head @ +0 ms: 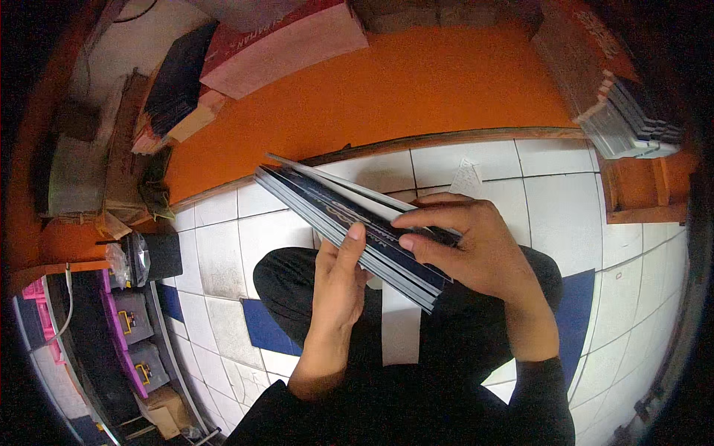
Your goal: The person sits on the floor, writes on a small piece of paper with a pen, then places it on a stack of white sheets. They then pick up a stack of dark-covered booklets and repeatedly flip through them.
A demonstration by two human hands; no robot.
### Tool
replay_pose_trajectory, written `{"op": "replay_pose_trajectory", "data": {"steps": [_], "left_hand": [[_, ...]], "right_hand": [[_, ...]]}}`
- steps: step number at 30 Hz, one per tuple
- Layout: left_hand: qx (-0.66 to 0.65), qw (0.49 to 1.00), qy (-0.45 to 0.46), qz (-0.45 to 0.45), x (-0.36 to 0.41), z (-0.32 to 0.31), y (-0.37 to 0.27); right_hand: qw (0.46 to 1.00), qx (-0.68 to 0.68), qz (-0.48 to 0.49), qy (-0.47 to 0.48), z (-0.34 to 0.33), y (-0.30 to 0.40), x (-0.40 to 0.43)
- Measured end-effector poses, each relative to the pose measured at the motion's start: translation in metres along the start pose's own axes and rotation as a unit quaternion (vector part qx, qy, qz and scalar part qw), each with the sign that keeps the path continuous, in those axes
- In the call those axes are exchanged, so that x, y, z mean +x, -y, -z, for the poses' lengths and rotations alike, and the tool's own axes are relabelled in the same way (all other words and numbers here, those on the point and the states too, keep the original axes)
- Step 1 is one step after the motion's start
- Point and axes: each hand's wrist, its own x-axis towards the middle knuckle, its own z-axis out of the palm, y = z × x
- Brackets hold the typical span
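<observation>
A stack of thin, flat pieces, like folded cartons or booklets [298, 192], lies slantwise in my left hand [340, 273]. The thumb presses on the top and the fingers reach below. The pieces have dark printed faces with light lettering and pale layered edges. My right hand [479, 245] pinches one raised piece [357, 194] near its right end, between thumb and fingers. This piece angles away from the stack, its far left end apart from the rest. A pale strip [400, 337] shows below the stack, over my dark clothing. The right fingertips partly hide the raised piece.
Beyond the tiled floor [223, 267] runs an orange surface [435, 83] bearing a red and pink box [284, 50] and a dark stack [178, 78]. More flat pieces [625, 122] sit at right. A small paper [467, 177] lies on the floor. Drawers [134, 320] stand lower left.
</observation>
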Motion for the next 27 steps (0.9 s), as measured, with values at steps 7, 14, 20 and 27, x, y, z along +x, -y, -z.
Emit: {"op": "replay_pose_trajectory", "data": {"steps": [7, 14, 20, 27], "left_hand": [[0.008, 1.000, -0.001, -0.004, 0.000, 0.003, 0.002], [0.007, 1.000, -0.006, -0.011, 0.002, 0.001, 0.003], [0.010, 1.000, 0.000, -0.002, 0.004, 0.003, 0.004], [0.014, 1.000, -0.001, -0.009, 0.004, 0.000, 0.005]], "right_hand": [[0.986, -0.140, 0.081, -0.046, -0.001, -0.004, -0.002], [0.989, -0.114, 0.092, -0.030, 0.000, 0.005, -0.005], [0.994, -0.100, 0.047, -0.003, 0.001, 0.007, -0.003], [0.978, -0.185, 0.095, -0.037, 0.003, -0.003, -0.006]]}}
